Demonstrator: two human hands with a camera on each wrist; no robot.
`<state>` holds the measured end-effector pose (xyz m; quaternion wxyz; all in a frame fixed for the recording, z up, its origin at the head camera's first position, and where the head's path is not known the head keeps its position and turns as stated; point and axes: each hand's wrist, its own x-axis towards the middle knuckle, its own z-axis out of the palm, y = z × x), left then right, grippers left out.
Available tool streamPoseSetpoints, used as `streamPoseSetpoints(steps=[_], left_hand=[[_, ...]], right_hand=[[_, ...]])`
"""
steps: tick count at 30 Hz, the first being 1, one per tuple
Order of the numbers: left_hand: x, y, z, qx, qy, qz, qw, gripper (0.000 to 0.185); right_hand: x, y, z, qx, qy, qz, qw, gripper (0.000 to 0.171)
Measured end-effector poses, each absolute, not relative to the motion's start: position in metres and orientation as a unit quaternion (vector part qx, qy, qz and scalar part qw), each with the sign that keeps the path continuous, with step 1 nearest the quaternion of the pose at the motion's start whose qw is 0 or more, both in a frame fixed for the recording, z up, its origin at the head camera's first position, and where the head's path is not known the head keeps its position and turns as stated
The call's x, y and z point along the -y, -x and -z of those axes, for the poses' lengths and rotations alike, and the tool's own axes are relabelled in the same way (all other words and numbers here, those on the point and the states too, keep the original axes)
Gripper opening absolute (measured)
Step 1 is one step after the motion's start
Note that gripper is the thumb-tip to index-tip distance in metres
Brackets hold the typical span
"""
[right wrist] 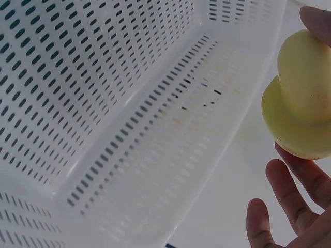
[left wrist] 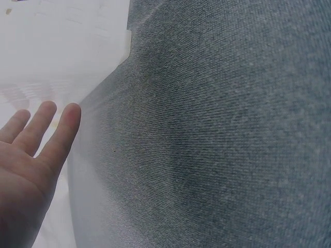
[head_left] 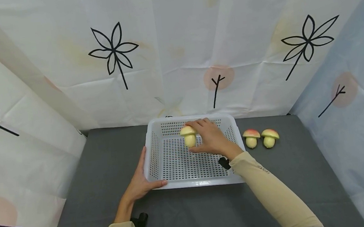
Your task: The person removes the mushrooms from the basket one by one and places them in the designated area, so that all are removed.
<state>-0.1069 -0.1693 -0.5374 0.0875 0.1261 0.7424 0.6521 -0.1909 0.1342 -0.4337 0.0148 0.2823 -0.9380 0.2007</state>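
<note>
A toy mushroom (head_left: 189, 136) with a yellow stem and a red-tinged cap is held upright above the basket by my right hand (head_left: 209, 136). The thumb is at its stem end and the fingers are at its cap; the right wrist view shows the mushroom (right wrist: 305, 98) from close by. Below it, the white plastic basket (head_left: 197, 183) has perforated walls and floor. My left hand (head_left: 140, 182) rests at the basket's front left corner, thumb along the front rim, fingers stretched along the left side. Those fingers (left wrist: 62, 134) look straight and spread in the left wrist view.
Two more toy mushrooms, one with a redder cap (head_left: 251, 137) and one beside it (head_left: 269, 138), stand right of the basket. A dark grey cloth (head_left: 192, 216) covers the table. Printed white curtains (head_left: 175, 47) enclose the back and sides.
</note>
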Motion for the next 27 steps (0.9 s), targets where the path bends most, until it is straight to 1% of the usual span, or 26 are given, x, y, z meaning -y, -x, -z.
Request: streamPoseSetpoints(steps=[8,12,19,27], left_hand=[[0.169,0.108,0.537,-0.738,-0.127,-0.657,0.087,0.140],[0.169,0.107,0.536,-0.727,-0.125,-0.668,0.095,0.141],[0.168,0.108,0.536,-0.722,-0.125,-0.674,0.098,0.142],[0.169,0.108,0.537,-0.720,-0.134,-0.674,0.096,0.141]], right_hand=[[-0.155,0.189,0.430,0.943,-0.264,-0.199,0.028,0.090],[-0.166,0.186,0.428,0.943,-0.257,-0.210,0.035,0.091],[-0.182,0.182,0.423,0.934,-0.245,-0.256,0.046,0.090],[-0.204,0.176,0.416,0.924,-0.227,-0.304,0.045,0.089]])
